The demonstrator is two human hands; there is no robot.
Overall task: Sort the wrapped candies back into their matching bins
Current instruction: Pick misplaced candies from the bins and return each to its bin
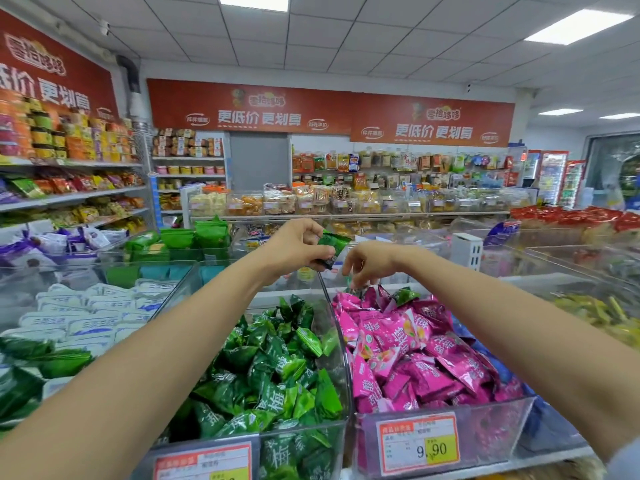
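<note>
Two clear plastic bins stand side by side in front of me. The left bin is full of green wrapped candies; the right bin is full of pink wrapped candies. My left hand is raised above the far end of the bins and grips a green candy. My right hand hangs fingers-down over the back of the pink bin, fingertips touching wrappers there. A stray green candy lies among the pink ones just right of those fingertips.
White-and-blue packets fill the bin to the left, yellow-green candies the bin at far right. Price tags hang on the bin fronts. More bins and stocked shelves stand behind.
</note>
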